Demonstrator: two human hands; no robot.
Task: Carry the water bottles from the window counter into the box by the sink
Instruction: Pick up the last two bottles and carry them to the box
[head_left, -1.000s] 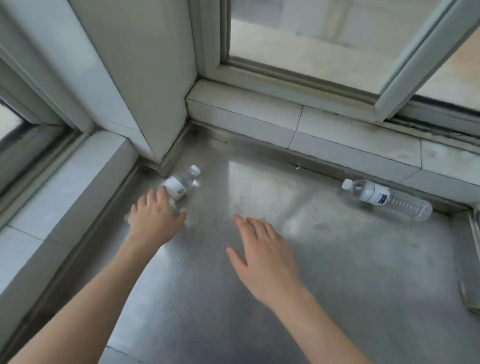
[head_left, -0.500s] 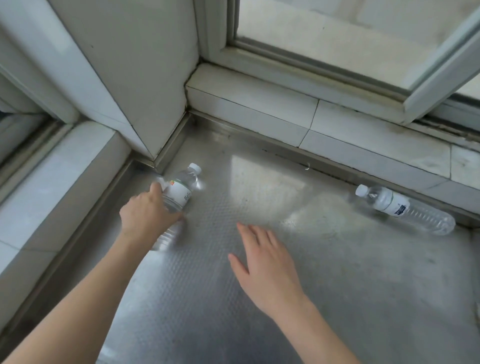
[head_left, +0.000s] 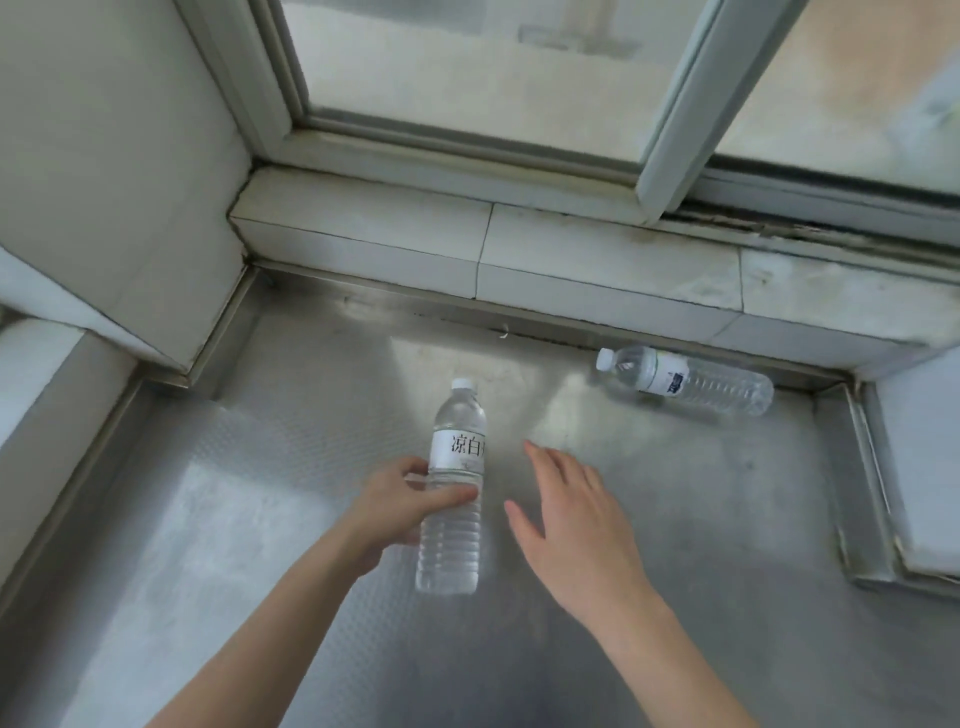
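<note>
My left hand (head_left: 402, 506) grips a clear water bottle (head_left: 454, 525) with a white cap and a white label, holding it upright above the steel window counter (head_left: 701, 519). My right hand (head_left: 574, 522) hovers just right of that bottle, fingers spread, holding nothing. A second clear bottle (head_left: 691, 380) with a white and blue label lies on its side at the back right of the counter, cap pointing left, against the tiled ledge. The box and the sink are out of view.
A tiled ledge (head_left: 597, 270) and the window frame (head_left: 670, 119) run along the back. A wall corner (head_left: 114, 182) juts in at the left. A raised steel edge (head_left: 862, 467) and a white block bound the counter on the right.
My left hand closed on the bottle lying in the left corner, lifted it and brought it upright toward the middle. The right hand stayed open beside it. The view shifted left.
</note>
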